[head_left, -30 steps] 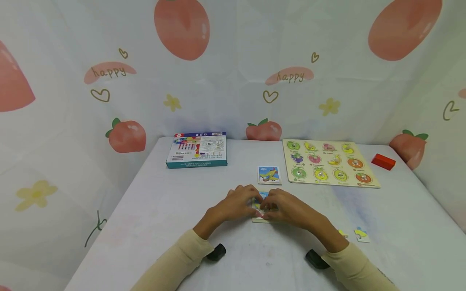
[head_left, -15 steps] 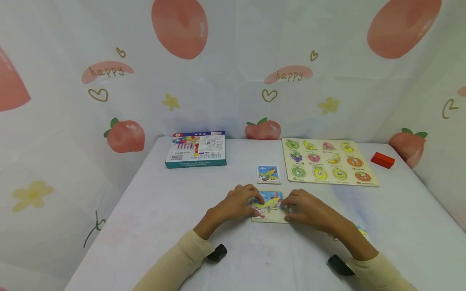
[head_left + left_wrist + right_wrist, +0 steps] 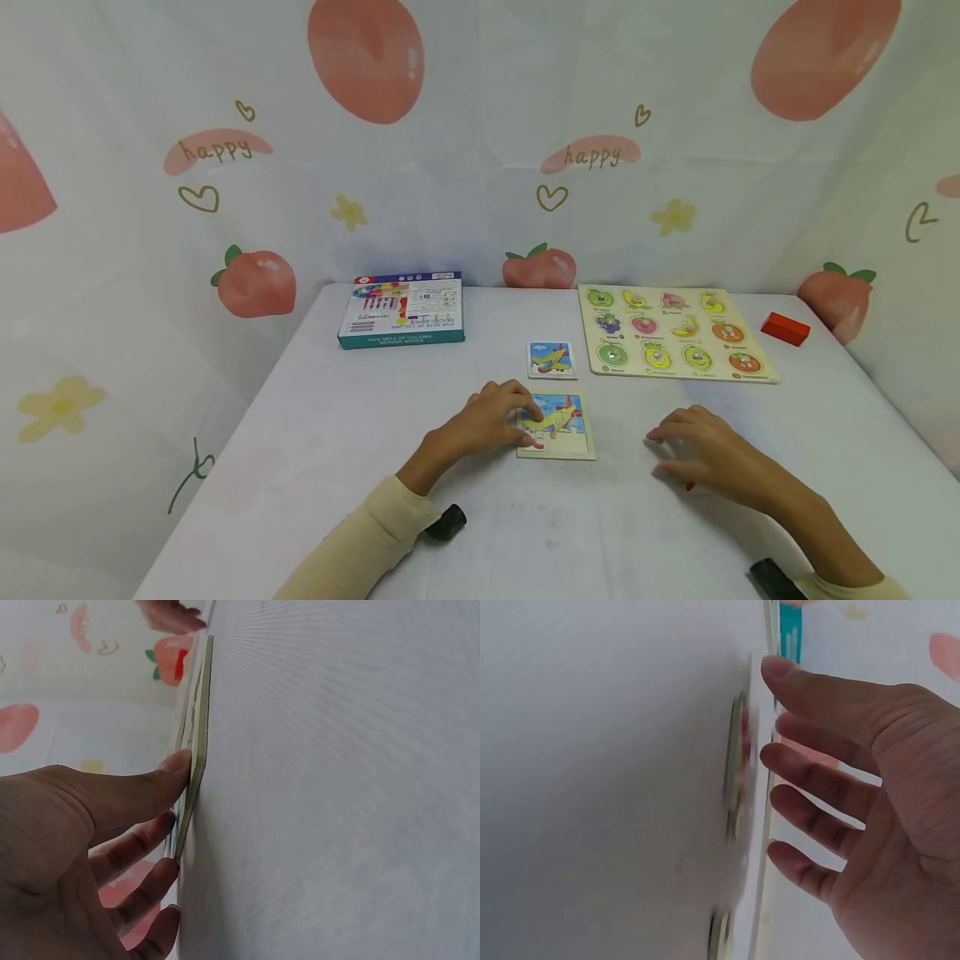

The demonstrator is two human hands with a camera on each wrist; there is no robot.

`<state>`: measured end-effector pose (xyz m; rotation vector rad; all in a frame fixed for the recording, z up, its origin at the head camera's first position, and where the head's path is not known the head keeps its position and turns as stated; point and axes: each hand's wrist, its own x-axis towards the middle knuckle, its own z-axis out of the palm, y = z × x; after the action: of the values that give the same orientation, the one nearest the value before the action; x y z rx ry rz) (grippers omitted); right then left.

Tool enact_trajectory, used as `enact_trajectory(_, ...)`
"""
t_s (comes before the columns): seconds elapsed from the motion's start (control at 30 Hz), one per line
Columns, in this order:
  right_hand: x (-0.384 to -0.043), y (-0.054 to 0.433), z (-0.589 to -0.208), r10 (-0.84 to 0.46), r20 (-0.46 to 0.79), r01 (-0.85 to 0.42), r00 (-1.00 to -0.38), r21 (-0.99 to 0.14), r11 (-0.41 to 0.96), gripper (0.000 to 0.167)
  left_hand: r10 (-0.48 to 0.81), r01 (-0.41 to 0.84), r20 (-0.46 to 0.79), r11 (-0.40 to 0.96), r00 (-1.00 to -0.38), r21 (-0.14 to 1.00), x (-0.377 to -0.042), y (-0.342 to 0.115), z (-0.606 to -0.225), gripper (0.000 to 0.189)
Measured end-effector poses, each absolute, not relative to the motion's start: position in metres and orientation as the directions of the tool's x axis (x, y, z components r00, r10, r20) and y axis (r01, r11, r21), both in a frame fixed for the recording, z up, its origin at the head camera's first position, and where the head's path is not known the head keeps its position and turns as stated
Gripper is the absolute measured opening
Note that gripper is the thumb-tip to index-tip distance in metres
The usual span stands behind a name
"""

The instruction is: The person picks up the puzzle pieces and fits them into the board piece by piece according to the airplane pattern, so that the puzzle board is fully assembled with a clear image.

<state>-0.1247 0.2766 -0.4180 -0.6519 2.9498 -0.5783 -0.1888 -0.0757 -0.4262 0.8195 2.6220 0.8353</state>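
A jigsaw puzzle [image 3: 572,448] in a pale wooden tray lies mid-table. It shows a yellow aeroplane on blue, and bare wood shows along its lower right part. My left hand [image 3: 491,419] holds its left side, thumb at the lower left corner and index fingertip on the picture. In the left wrist view, the other fingers lie beside the tray's edge [image 3: 204,712]. To the right, apart from the tray, my right hand [image 3: 708,454] hovers with relaxed, spread fingers and nothing in them. Below it in the right wrist view are blurred loose puzzle pieces [image 3: 736,757], mostly hidden in the head view.
A small aeroplane picture card [image 3: 551,360] lies just behind the tray. At the back right is a fruit puzzle board [image 3: 761,367], with a red block [image 3: 785,328] beside it. A flat teal-edged box [image 3: 401,312] lies at the back left. A printed cloth hangs behind.
My right hand has left the puzzle and moved right, to above the loose pieces, its fingers spreading. More of the aeroplane picture shows. My left hand keeps its place on the tray.
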Motion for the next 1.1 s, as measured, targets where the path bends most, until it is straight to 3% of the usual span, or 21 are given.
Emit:
enact_trajectory(0.23, -0.113, 0.304, -0.423, -0.412, 0.017, -0.391, -0.911, -0.354, 0.850, 0.040, 0.589, 0.433, -0.081, 0.674, -0.804, 0.598, -0.189, -0.076, -0.428, 0.028)
enact_trajectory(0.67, -0.099, 0.324, -0.431, -0.403, 0.105, -0.415, -0.909, -0.312, 0.854, 0.022, 0.596, 0.442, -0.084, 0.676, -0.799, 0.590, -0.188, -0.077, -0.425, 0.029)
enact_trajectory(1.1, -0.099, 0.329, -0.427, -0.383, 0.046, -0.378, -0.923, -0.295, 0.877, 0.020, 0.591, 0.430, -0.080, 0.667, -0.803, 0.608, -0.190, -0.076, -0.426, 0.028)
